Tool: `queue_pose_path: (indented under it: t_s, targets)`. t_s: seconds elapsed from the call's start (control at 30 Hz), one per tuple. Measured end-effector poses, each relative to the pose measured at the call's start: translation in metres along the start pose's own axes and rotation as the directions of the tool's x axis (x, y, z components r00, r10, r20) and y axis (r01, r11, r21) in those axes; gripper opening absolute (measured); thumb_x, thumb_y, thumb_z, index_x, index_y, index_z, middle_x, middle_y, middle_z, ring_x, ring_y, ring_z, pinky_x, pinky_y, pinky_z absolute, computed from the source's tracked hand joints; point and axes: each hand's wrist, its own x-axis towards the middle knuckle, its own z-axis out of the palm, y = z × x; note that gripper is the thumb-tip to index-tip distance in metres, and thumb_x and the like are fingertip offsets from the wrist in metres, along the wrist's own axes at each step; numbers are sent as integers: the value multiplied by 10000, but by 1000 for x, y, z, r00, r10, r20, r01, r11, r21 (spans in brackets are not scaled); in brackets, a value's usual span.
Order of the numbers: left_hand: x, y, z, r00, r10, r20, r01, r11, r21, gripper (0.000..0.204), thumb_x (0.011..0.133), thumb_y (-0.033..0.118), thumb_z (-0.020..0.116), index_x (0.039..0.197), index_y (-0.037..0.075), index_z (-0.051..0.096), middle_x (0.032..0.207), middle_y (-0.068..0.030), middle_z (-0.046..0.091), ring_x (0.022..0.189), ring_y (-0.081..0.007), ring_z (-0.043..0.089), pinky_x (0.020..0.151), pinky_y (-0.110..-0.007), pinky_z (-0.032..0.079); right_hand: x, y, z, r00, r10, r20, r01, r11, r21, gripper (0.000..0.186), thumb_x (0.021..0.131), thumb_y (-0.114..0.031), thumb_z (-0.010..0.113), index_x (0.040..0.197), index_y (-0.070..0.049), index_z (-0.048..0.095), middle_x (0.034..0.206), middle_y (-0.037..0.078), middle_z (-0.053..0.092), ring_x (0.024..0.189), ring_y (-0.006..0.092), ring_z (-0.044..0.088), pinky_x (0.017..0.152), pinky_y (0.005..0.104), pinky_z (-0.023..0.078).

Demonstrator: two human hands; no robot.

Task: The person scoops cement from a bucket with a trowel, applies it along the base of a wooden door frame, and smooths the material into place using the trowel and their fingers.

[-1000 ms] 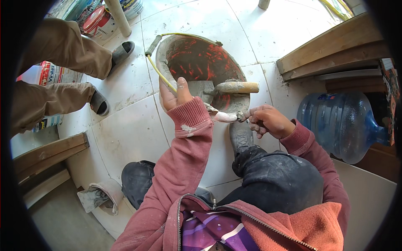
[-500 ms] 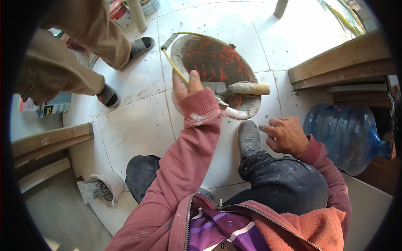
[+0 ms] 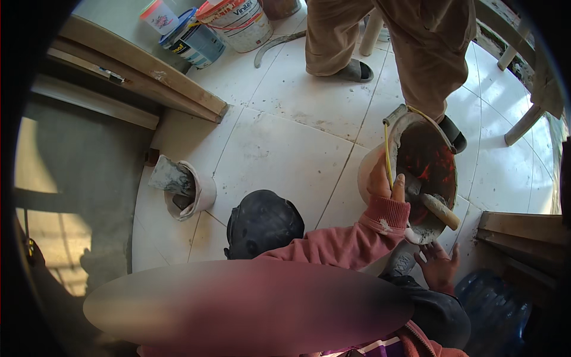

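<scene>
A mortar-stained bucket [image 3: 372,156] with a yellow wire handle stands tilted at the right, its inside smeared grey and red. My left hand [image 3: 386,183] grips its near left side, the thumb up by the rim and the other fingers partly hidden. A trowel [image 3: 439,210] with a wooden handle lies in the bucket, its handle resting over the near rim. Just below that rim is my right hand [image 3: 439,266], fingers spread and nothing in it. To the left, a small whitish pail [image 3: 205,187] holds a flat blade-like tool [image 3: 171,176] caked in grey.
A person in brown trousers [image 3: 425,53] and sandals stands just beyond the bucket. Paint buckets [image 3: 238,27] line the far wall. Wooden door frame pieces [image 3: 143,71] flank the tiled floor. A blue water jug [image 3: 496,306] lies by my right leg. A blurred oval covers the lower middle.
My view has swung left, so the bucket appears farther right and the small pail nearer the middle. My right hand has gone from curled to spread, close to the bucket's rim.
</scene>
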Motion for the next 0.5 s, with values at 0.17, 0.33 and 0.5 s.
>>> queue_pose_path:
  t_s: [0.17, 0.33, 0.5]
  targets:
    - [2, -28, -31, 950, -304, -77, 306, 952, 16, 436, 813, 141, 521, 1198, -12, 384, 1119, -200, 448, 993, -300, 446, 871, -372, 343, -31, -27, -1, 968, -251, 30, 252, 950, -187, 634, 823, -545, 371, 1268, -93, 385, 1280, 93, 388, 1171, 222, 345, 946, 425, 264]
    - [32, -24, -62, 758, -630, 167, 651, 717, -249, 239, 824, 165, 553, 1001, 4, 542, 748, -2, 505, 670, -85, 449, 615, -230, 388, -33, -36, -54, 907, -323, -270, 234, 920, -316, 596, 826, -512, 412, 1260, -104, 383, 1261, 81, 396, 1088, 218, 401, 922, 391, 293]
    - [66, -30, -113, 852, -523, -17, 490, 810, -323, 206, 817, 165, 565, 951, 15, 606, 616, 59, 442, 552, -34, 358, 480, -216, 328, -50, -46, -25, 767, -441, -467, 148, 829, -540, 490, 830, -355, 511, 1207, -52, 435, 1146, 75, 482, 893, 150, 503, 785, 295, 392]
